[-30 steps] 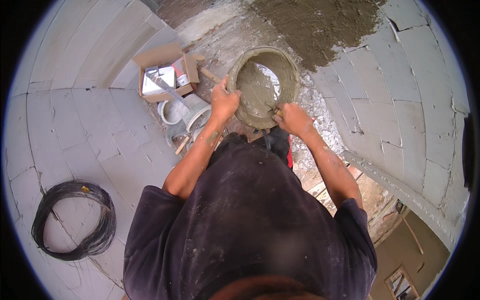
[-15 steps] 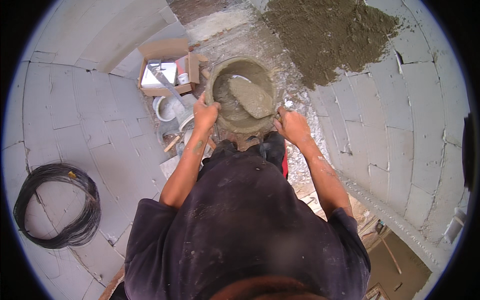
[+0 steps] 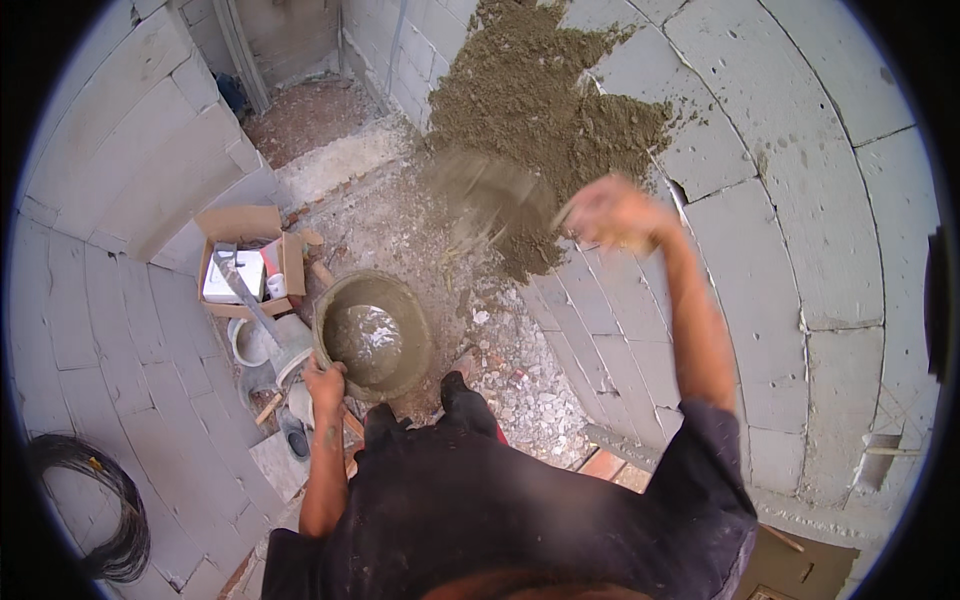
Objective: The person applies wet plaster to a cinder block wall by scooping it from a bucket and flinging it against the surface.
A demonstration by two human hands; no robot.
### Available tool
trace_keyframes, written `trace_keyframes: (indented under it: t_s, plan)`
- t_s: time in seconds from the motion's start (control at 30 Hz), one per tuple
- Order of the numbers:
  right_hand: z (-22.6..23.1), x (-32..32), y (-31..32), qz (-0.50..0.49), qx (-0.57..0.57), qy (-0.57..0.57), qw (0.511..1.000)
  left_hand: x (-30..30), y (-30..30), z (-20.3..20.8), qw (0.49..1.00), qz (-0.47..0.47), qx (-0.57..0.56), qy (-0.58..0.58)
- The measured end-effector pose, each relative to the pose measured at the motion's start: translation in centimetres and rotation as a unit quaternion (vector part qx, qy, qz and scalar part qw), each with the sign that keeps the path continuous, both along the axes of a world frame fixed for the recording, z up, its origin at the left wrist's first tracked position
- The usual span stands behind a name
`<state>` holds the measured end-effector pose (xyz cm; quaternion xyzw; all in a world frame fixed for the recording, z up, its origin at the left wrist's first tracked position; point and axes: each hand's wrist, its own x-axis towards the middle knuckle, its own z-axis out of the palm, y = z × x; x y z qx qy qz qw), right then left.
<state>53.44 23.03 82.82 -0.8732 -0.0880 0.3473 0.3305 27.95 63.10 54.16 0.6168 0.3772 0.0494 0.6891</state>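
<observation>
My left hand (image 3: 325,385) is closed on the near left rim of a round mortar bucket (image 3: 418,318), which has wet grey mortar and a bright, watery patch inside. My right hand (image 3: 620,215), blurred by motion, is raised in front of the block wall. From its fingers a smeared, mortar-coloured trowel (image 3: 495,190) reaches left; its handle is hidden in the grip. Behind the trowel, a rough patch of wet mortar (image 3: 540,100) covers part of the wall. The blur hides how much mortar the blade carries.
Left of the bucket stand a cardboard box (image 3: 240,222) with a white item inside, a handled tool (image 3: 248,290) and a small white pail (image 3: 250,343). A coil of black wire (image 3: 110,520) lies at lower left. Rubble (image 3: 530,400) covers the floor beside my feet.
My right hand has lifted the trowel out of the bucket and swung it up to the mortar on the wall. My left hand stays on the rim. The view has shifted right.
</observation>
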Motion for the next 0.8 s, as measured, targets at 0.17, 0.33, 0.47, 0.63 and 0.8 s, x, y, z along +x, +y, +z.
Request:
trace_keyframes:
  t_s: [0.17,0.33,0.47,0.63,0.8]
  plan:
    - [8.1,0.3,-10.5,-0.267,0.033,-0.381,0.885,-0.1,-1.5,-2.8,0.999,-0.007,0.023,-0.023]
    - [-2.6,-12.7,-6.3,-0.353,0.055,-0.256,0.898,2.3,-2.4,-1.5,0.995,-0.099,-0.011,-0.006]
    - [-20.7,-21.1,0.6,-0.462,0.162,-0.102,0.866,5.8,-3.1,2.7,0.976,-0.217,-0.006,0.013]
    - [-26.2,-24.0,9.1,-0.498,0.302,-0.021,0.812,7.3,-0.7,7.2,0.950,-0.312,0.016,0.025]
    - [-21.8,-24.3,12.3,-0.472,0.256,-0.098,0.838,8.5,3.8,5.8,0.939,-0.327,0.044,-0.092]
